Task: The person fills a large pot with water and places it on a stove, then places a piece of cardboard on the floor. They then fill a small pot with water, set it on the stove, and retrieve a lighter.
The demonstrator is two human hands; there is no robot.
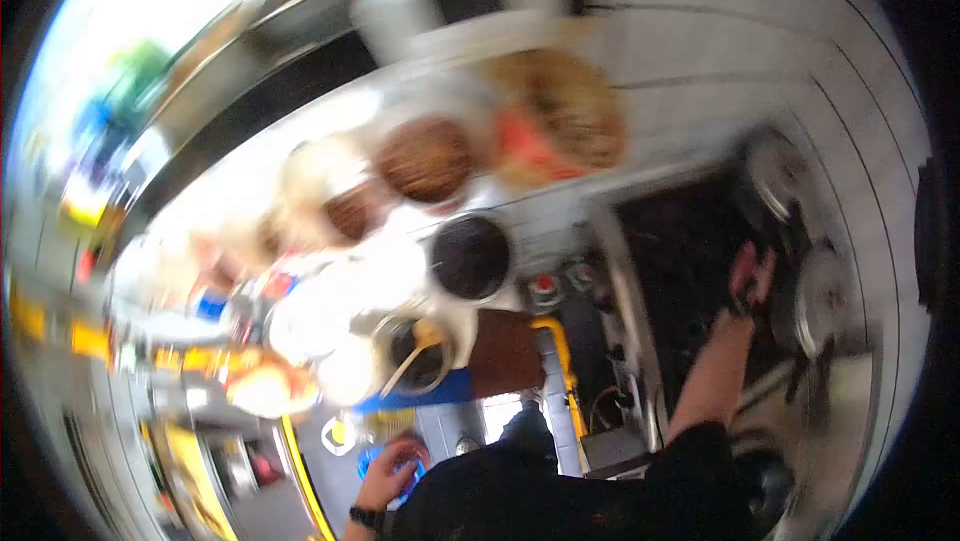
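Observation:
My right hand (752, 276) reaches over the dark stove top (685, 241), close to the handles of two lidded pans. One lid (778, 176) lies farther away, the other (824, 303) just right of the hand. Its fingers look apart, and nothing clear shows between them. Low in the view, my left hand (397, 466), with a black band on the wrist, has its fingers curled against a blue object (375, 459). Blur hides what that object is.
Left of the stove, a counter holds a pot of dark contents (470, 256), a pot with a light utensil (415, 353), a bowl of brown food (427, 159) and a large round container (575, 111). A white chair-like object (460, 6) stands beyond.

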